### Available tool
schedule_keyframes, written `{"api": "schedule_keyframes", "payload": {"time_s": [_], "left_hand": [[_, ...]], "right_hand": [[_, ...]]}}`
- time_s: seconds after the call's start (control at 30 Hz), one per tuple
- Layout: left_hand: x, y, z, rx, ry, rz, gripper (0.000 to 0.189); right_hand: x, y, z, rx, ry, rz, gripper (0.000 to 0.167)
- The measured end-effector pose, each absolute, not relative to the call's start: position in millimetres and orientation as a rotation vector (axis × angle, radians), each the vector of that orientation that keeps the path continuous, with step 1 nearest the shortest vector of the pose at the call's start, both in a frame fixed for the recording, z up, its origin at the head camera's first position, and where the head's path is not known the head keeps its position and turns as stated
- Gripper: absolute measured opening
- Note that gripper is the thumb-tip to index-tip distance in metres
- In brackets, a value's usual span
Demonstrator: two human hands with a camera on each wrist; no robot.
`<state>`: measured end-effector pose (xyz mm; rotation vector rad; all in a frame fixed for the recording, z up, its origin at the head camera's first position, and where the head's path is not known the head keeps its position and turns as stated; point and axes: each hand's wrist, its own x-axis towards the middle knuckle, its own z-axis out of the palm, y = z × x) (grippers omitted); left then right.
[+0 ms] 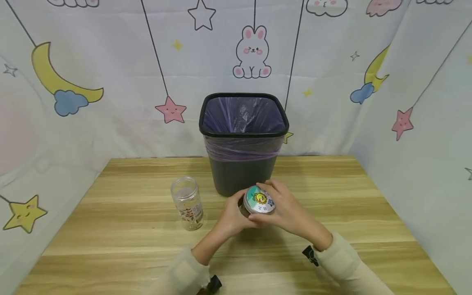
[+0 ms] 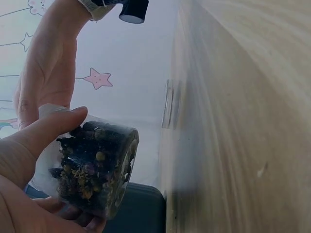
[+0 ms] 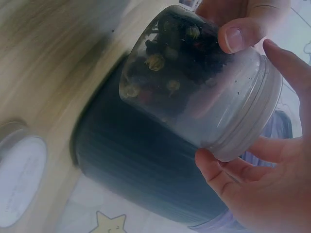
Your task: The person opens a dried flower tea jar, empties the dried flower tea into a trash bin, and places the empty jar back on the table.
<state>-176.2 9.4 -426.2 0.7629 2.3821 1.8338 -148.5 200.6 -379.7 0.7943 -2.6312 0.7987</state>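
Observation:
A clear plastic jar (image 2: 95, 170) of dark dried herbs and small yellow flower buds is held tilted between both hands, close in front of the waste bin (image 1: 239, 172). My left hand (image 1: 234, 215) grips the jar's body, its thumb along the side. At the top end, my right hand (image 1: 285, 207) has thumb and fingers round the rim of the lid (image 1: 259, 199), which bears a green and white label with a smiling flower. Left of the hands, a second clear jar (image 1: 191, 209) stands upright and open-topped, with a printed pattern low on its side.
The bin is dark with a black rim and a purple bag liner (image 1: 243, 114). A round, clear-edged lid with a white face (image 3: 22, 182) lies on the wooden table (image 1: 121, 229). A patterned cloth (image 1: 129, 82) hangs behind and on both sides.

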Motion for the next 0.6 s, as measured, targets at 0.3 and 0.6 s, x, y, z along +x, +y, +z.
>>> {"api": "schedule_keyframes", "payload": {"time_s": [0.3, 0.6], "left_hand": [[-175, 2, -420, 0.789, 2.436, 1.821, 0.085], [-176, -1, -412, 0.832, 2.411, 1.842, 0.083]], "right_hand": [[-151, 198, -376, 0.844, -2.603, 0.852, 0.079], [-150, 199, -370, 0.902, -2.589, 0.856, 0.074]]}}
